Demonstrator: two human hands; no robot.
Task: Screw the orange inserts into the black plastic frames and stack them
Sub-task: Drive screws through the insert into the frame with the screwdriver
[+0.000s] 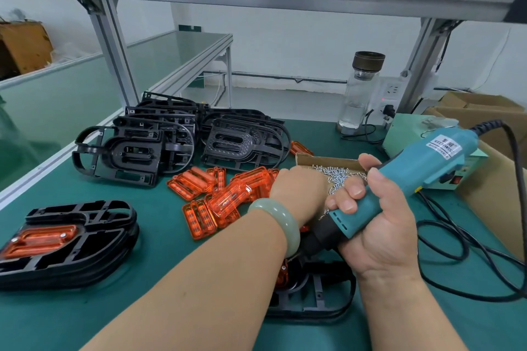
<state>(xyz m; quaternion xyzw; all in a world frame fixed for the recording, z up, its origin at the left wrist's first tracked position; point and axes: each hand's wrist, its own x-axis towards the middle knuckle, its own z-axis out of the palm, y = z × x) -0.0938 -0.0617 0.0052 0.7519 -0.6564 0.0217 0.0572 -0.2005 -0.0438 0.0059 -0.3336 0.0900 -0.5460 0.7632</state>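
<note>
Four fingers (pixel 377 179) of right hand (pixel 382 232) wrap screwdriver (pixel 413 171).

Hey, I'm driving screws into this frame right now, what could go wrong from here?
The left hand sits right by the screwdriver's hidden tip; a slip could jab it. The cord loops over the mat beside the right hand and might snag, pulling the tool off line. Loose screws lie just behind the hands; a nudge could scatter them.
</note>
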